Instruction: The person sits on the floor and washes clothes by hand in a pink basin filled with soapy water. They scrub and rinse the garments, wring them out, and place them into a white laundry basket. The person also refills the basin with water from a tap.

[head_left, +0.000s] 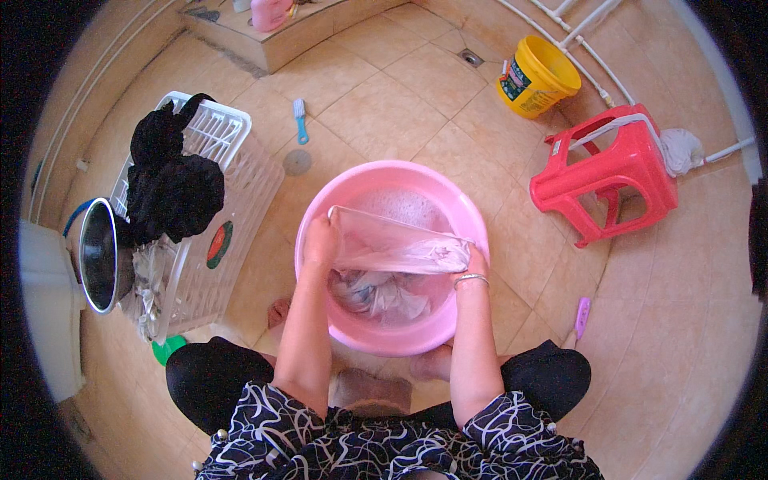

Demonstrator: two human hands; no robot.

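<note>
Bright, warm light; fisheye-bent dark edges

**Wet cloth, glossy plastic, matt tile**

The pink basin (392,180) is smooth, glossy plastic holding foamy water. The pale cloth (400,244) looks thin, wet and clinging. The white laundry basket (232,172), red stool (608,172) and yellow bucket (538,76) are plastic. The bowl (100,256) is polished, reflective metal. The floor (384,96) is matt beige tile.
</note>
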